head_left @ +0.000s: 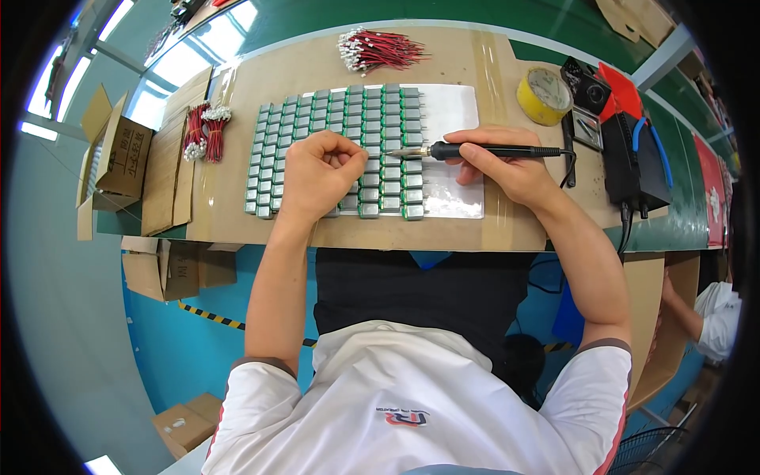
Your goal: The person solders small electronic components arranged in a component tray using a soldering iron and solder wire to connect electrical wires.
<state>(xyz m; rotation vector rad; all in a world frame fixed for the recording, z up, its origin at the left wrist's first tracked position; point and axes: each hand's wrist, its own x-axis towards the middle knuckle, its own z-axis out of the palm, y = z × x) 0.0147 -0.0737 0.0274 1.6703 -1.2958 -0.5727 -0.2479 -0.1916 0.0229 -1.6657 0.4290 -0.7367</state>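
Note:
Rows of small grey motors with green ends (372, 115) stand on a white sheet (455, 119) in front of me. My right hand (507, 170) grips a black soldering iron (495, 150) like a pen. The iron's metal tip points left and reaches over the motors near the middle of the array. My left hand (323, 172) is closed in a pinch above the motors, just left of the tip. Whatever its fingertips hold is too small to make out. The palm and wrist hide some motors beneath.
Red wires with white connectors (380, 49) lie at the back, and bundled ones (207, 131) at the left. On the right are a yellow tape roll (545, 96) and a black soldering station (633, 162). Cardboard boxes (127, 154) flank the left. A co-worker's arm (685, 305) shows far right.

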